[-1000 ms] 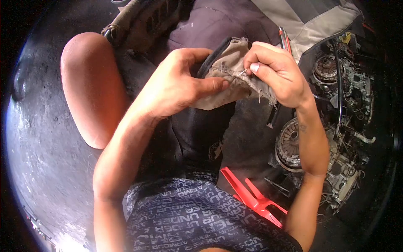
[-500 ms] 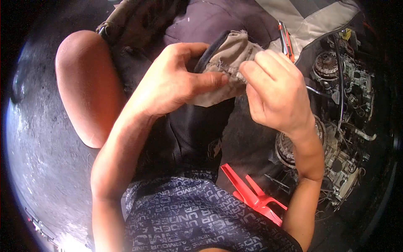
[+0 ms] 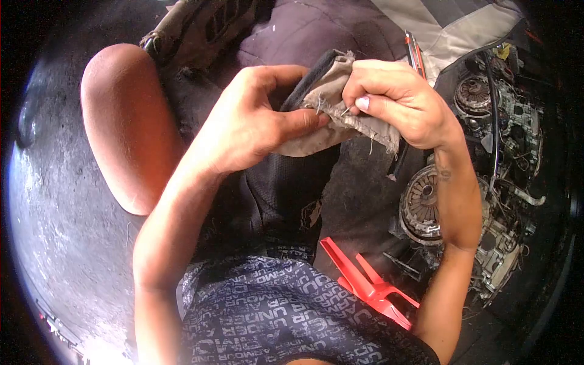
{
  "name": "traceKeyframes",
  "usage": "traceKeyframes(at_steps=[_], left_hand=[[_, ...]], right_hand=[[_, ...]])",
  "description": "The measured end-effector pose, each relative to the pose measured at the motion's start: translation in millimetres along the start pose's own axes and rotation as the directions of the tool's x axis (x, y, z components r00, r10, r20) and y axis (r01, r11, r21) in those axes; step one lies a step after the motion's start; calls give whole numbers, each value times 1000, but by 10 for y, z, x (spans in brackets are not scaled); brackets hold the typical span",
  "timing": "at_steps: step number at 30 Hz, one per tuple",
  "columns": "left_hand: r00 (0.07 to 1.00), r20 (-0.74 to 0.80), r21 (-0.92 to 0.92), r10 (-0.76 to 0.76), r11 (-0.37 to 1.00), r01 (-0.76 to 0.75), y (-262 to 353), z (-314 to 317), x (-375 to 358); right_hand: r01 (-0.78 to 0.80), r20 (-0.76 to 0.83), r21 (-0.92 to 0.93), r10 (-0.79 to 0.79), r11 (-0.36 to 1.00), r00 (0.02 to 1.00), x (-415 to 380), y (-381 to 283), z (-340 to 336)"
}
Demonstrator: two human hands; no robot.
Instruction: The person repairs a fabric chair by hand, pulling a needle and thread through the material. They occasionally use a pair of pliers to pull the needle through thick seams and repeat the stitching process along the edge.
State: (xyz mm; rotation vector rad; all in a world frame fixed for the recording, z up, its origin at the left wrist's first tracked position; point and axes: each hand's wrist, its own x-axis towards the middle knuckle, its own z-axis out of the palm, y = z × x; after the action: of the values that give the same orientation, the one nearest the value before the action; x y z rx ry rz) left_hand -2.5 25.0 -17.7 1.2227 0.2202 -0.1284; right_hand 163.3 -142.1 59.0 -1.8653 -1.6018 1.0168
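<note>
A piece of beige fabric (image 3: 307, 145) with a dark band and frayed, stitched edges is held up in front of me. My left hand (image 3: 249, 118) pinches it from the left, thumb on the near face and fingers behind. On the right, my right hand (image 3: 404, 100) is closed, thumb against forefinger, on a thin needle (image 3: 346, 112) whose tip points at the frayed seam. Loose threads hang from the fabric's right end, below the right hand. The right hand's other fingers are curled, and whether they also grip cloth is hidden.
A red plastic object (image 3: 372, 291) lies near my right forearm. Greasy engine parts with a round clutch cover (image 3: 420, 207) sit on the right. A utility knife (image 3: 415, 55) rests by the beige and grey cloth (image 3: 480, 27). A dark purple padded cloth (image 3: 322, 30) lies ahead.
My right hand has turned and lifted slightly, so its thumb and the needle now show. More of the fabric's frayed right end is visible. The left hand has hardly moved.
</note>
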Motion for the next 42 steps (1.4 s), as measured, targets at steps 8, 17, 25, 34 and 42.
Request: traceKeyframes(at_steps=[8, 17, 25, 34, 42], left_hand=[[998, 16, 45, -53, 998, 52, 4, -20, 9], [1000, -10, 1, 30, 1000, -30, -1, -7, -11], [999, -16, 57, 45, 997, -44, -4, 1, -8], [999, -13, 12, 30, 999, -30, 5, 5, -10], [999, -29, 36, 15, 999, -14, -8, -13, 4]], right_hand=[[-32, -25, 0, 32, 999, 999, -26, -4, 99], [-80, -112, -70, 71, 994, 991, -123, -58, 20], [-78, -155, -97, 63, 992, 986, -158, -35, 58], [-3, -123, -141, -14, 990, 992, -90, -34, 69], [-182, -65, 71, 187, 981, 980, -94, -43, 58]])
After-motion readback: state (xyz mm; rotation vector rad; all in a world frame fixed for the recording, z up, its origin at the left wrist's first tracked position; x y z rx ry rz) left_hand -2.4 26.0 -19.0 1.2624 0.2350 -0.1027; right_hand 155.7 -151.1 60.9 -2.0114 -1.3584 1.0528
